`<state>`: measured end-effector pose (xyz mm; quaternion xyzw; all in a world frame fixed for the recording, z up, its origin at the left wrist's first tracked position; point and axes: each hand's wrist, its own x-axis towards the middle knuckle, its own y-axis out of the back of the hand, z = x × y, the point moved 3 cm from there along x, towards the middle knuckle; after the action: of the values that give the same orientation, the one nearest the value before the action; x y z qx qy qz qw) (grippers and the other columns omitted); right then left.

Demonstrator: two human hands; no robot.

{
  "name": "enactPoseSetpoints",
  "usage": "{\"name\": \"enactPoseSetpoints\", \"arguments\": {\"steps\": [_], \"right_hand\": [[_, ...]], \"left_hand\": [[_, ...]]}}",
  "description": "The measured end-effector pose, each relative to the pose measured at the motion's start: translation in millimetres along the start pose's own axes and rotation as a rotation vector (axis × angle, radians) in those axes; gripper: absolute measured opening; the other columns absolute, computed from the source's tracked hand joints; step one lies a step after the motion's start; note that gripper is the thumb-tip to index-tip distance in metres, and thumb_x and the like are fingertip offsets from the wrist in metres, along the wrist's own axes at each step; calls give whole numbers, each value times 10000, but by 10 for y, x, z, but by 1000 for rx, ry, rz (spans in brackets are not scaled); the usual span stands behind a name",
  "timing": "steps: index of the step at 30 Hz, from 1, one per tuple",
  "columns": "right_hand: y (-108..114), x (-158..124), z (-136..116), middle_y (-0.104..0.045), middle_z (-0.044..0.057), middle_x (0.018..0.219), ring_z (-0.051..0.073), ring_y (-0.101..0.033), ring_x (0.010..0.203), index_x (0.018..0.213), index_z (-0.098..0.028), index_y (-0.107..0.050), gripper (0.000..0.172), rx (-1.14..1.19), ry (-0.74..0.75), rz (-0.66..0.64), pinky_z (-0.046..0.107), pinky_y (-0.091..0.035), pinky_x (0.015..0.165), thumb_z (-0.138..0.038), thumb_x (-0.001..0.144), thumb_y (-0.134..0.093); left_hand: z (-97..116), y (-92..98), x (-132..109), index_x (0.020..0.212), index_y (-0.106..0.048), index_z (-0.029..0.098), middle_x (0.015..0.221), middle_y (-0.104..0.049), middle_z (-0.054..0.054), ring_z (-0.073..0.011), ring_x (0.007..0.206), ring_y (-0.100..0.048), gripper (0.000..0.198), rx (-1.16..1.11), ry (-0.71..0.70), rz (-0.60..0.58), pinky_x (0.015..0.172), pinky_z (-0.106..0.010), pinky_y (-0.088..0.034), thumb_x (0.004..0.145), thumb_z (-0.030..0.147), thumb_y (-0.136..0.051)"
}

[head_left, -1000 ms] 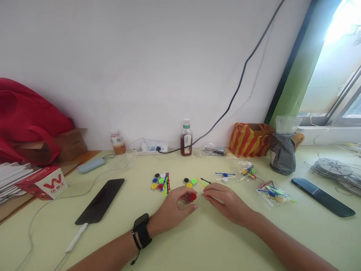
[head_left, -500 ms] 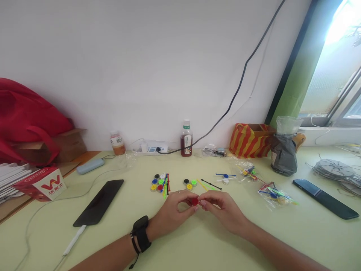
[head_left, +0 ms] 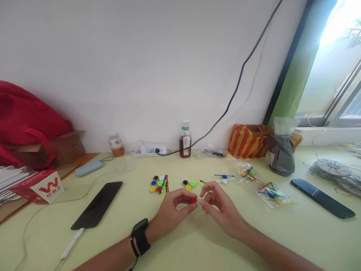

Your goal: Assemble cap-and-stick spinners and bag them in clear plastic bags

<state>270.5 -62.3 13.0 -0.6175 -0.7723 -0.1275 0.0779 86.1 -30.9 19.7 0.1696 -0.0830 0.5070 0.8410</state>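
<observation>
My left hand (head_left: 178,206) pinches a small red round plastic piece (head_left: 193,200) between thumb and fingertips. Just to its right, my right hand (head_left: 221,207) has its thumb and fingers apart, with nothing visible between them. Beyond my left hand lie several small round pieces (head_left: 153,183) in different colours, beside a bunch of thin plastic arrows (head_left: 166,184). A second group of round pieces, black, green and yellow (head_left: 188,188), sits beyond the gap between my hands. More arrows (head_left: 202,182) there are partly hidden by my right hand. Farther right, a blue arrow (head_left: 224,176) lies by a white round piece (head_left: 224,182).
Clear bags (head_left: 273,194) of coloured parts lie to the right, near a dark phone (head_left: 323,198). A black tablet-like device (head_left: 97,205) with a white cable lies left. Along the wall stand a dark drink bottle (head_left: 185,141), a power strip (head_left: 149,149) and a striped bag (head_left: 248,141).
My right hand has let go of the red piece and drawn slightly away, its fingers opening. My left hand still holds the piece. The view has shifted slightly.
</observation>
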Motion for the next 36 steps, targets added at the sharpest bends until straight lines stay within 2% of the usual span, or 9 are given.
{"name": "enactPoseSetpoints", "arguments": {"steps": [3, 6, 9, 12, 17, 23, 28, 32, 36], "right_hand": [[-59, -10, 17, -606, 65, 1241, 128, -639, 734, 1324, -317, -435, 452, 83, -94, -173, 322, -563, 721, -577, 984, -581], [-70, -6, 93, -613, 8, 984, 116, -578, 638, 1349, -297, -450, 501, 82, -159, -297, 279, -517, 629, -611, 977, -571], [27, 39, 167, -537, -26, 845, 111, -483, 623, 1310, -266, -513, 497, 34, -114, -216, 242, -446, 575, -600, 957, -613], [126, 76, 167, -541, -11, 863, 125, -482, 675, 1269, -251, -558, 470, -7, -81, -154, 255, -437, 607, -579, 943, -643], [169, 66, 60, -549, -8, 833, 137, -489, 690, 1211, -233, -600, 393, -97, -45, -153, 265, -416, 616, -541, 966, -610], [163, 41, 44, -564, -10, 816, 142, -499, 703, 1192, -226, -602, 313, -164, -9, -165, 277, -415, 643, -451, 974, -610], [192, 58, 36, -551, -12, 814, 140, -506, 696, 1178, -228, -612, 333, -178, -7, -141, 272, -425, 628, -494, 979, -592], [204, 73, 18, -522, -21, 807, 126, -501, 658, 1179, -226, -602, 359, -128, -32, -117, 267, -446, 605, -523, 978, -588], [205, 64, 35, -576, 16, 1013, 105, -540, 650, 1324, -267, -516, 411, -110, -30, -96, 274, -495, 614, -470, 976, -596]], "left_hand": [[-16, 24, 8, 959, -716, 160, 1034, -774, -103, -240, 1014, -738, 224, -92, -30, 89, 938, -367, -599, 839, 310, -831], [-26, 16, -10, 908, -716, 162, 1011, -781, -105, -247, 1023, -741, 207, -69, -49, 74, 954, -381, -598, 828, 310, -838], [-39, 1, -39, 899, -725, 179, 1034, -788, -101, -252, 1042, -744, 160, 30, -67, 49, 956, -391, -598, 850, 304, -812], [-56, -1, -57, 898, -735, 209, 1071, -796, -86, -252, 1066, -744, 105, 184, -100, 52, 973, -402, -587, 884, 307, -770], [-77, 14, -54, 873, -738, 226, 1086, -803, -76, -255, 1048, -758, 103, 297, -145, 40, 960, -397, -589, 892, 325, -762], [-132, 7, -47, 827, -718, 186, 955, -806, -87, -282, 1066, -763, 171, 199, -54, -72, 924, -386, -612, 901, 337, -753], [-83, -7, -52, 891, -709, 185, 1007, -781, -91, -264, 1086, -732, 167, 173, -70, -70, 965, -400, -593, 886, 342, -764], [20, -48, -56, 1014, -730, 177, 1125, -753, -118, -240, 1061, -707, 185, 111, -70, -178, 980, -398, -579, 923, 338, -723], [20, -48, -30, 1032, -732, 171, 1062, -742, -101, -209, 976, -700, 205, 51, -34, -204, 948, -370, -578, 935, 351, -717]]}}
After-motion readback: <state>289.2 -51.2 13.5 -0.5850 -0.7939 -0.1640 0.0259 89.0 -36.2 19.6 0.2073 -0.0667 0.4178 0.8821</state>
